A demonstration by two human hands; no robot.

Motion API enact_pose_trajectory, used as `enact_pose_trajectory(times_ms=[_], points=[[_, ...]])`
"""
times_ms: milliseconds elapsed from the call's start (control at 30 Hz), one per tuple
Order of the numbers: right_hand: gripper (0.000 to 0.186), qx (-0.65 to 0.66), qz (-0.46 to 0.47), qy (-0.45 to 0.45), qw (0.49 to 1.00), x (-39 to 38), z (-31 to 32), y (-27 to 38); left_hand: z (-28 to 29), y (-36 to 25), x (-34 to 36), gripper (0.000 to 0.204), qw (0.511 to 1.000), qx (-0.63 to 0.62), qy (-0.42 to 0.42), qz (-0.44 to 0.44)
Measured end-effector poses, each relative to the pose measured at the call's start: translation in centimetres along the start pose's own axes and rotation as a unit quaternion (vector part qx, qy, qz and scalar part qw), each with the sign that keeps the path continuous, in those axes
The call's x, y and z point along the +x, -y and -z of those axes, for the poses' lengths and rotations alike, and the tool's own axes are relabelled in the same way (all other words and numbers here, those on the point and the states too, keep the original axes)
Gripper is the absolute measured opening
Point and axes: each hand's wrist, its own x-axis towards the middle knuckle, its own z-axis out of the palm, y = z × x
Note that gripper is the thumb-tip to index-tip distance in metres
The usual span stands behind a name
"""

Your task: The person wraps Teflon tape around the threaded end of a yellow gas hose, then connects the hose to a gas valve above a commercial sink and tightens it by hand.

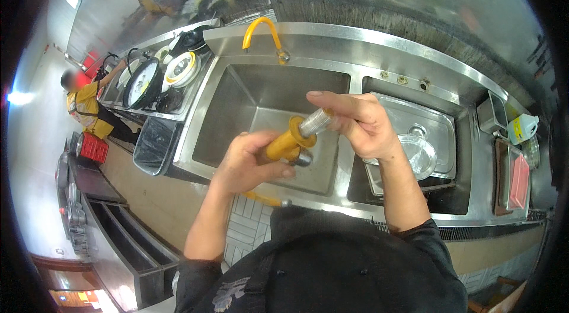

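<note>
Above the left basin (pixel 237 91) of a steel double sink, my left hand (pixel 244 165) is wrapped round a yellow faucet body (pixel 278 147), held tilted up to the right. A threaded metal shank (pixel 315 122) comes out past its yellow flange, and a chrome part (pixel 303 158) sticks out below. My right hand (pixel 370 126) has its fingers at the shank's upper end, thumb side against it and index finger stretched to the left. At the sink's back edge stands a yellow curved spout (pixel 261 26). Another yellow curved piece (pixel 265 198) shows near the front edge, partly hidden.
The right basin holds a steel pan (pixel 441 117) and a round clear lid or bowl (pixel 418 156). Dishes and a black pan (pixel 142 83) crowd the left counter, with a lined bin (pixel 157 150) below. A person in yellow (pixel 89 106) works farther left. A jug (pixel 523 128) and pink tray (pixel 519 181) stand right.
</note>
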Motion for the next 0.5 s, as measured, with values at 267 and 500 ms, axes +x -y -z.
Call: enact_pose_trajectory(times_ms=[267,500], points=[[0.057,0.042,-0.107,0.036,0.993,0.1,0.1,1.7,1.6,3.8,1.3,0.046,0.977,-0.145,0.143,0.058],[0.031,0.069,-0.091,-0.019,0.993,-0.8,-1.3,0.2,-0.7,6.5,2.6,0.079,0.911,-0.326,0.207,0.143]])
